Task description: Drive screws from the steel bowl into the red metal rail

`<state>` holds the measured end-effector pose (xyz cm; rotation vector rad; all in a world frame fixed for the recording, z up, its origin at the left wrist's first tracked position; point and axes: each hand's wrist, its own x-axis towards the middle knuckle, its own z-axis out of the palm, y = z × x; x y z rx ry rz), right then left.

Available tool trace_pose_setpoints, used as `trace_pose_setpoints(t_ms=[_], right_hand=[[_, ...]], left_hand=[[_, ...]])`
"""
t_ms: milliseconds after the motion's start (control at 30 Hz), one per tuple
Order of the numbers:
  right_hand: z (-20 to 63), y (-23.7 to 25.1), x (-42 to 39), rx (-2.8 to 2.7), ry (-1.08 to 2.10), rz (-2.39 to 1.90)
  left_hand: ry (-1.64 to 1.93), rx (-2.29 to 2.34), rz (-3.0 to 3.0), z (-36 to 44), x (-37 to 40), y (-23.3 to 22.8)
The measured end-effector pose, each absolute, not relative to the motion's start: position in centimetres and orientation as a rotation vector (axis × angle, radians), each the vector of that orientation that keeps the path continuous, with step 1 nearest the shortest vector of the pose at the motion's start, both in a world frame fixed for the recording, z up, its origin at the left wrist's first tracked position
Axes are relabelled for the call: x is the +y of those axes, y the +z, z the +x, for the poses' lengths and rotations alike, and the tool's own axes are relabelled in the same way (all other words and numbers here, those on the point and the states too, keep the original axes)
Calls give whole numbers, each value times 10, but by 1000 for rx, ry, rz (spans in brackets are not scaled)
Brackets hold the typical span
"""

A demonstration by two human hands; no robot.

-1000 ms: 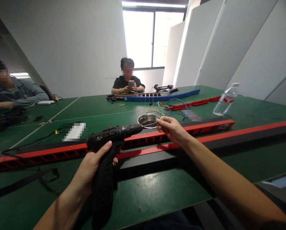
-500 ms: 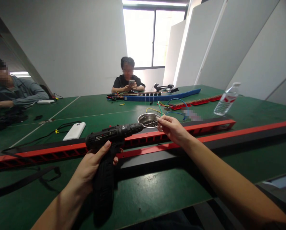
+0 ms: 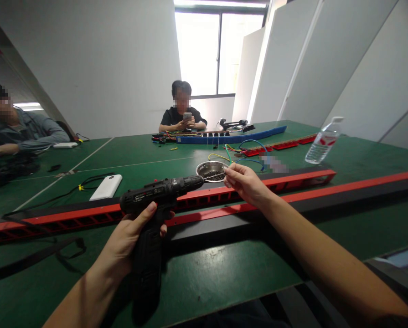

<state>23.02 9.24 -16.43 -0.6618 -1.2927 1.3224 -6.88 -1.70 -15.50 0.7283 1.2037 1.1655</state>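
The left hand (image 3: 130, 239) is wrapped around the grip of a black cordless screwdriver (image 3: 152, 214), thumb up along its body, with the bit pointing away to the right. The right hand (image 3: 245, 182) pinches the tip of that bit between thumb and fingertips; whether a screw sits there is too small to tell. Just beyond the right hand's fingers stands one small metal bowl (image 3: 211, 170) with dark small parts inside. Directly under both hands, two long red-and-black strips (image 3: 292, 180) lie across the green table (image 3: 224, 273), between the hands and the bowl. Left of the left hand lies one white power bank (image 3: 105, 187) with a black cable. Beyond the bowl is a tangle of coloured wires (image 3: 241, 152), then one blue strip (image 3: 231, 135). Far to the right of the right hand stands one clear water bottle (image 3: 322, 142). Two other people sit at the table: one far across holding a phone (image 3: 187, 116), one at the left edge with a sleeve (image 3: 36, 136) resting on the table.
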Motion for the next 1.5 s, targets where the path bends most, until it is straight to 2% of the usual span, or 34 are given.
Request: trace_pose_setpoints(t_ms=[633, 1500], right_hand=[[230, -165, 92, -1334, 1294, -709], [231, -165, 92, -1337, 1301, -746]], left_hand=[[1061, 1297, 774, -70, -16, -156], [1088, 1304, 765, -66, -18, -153]])
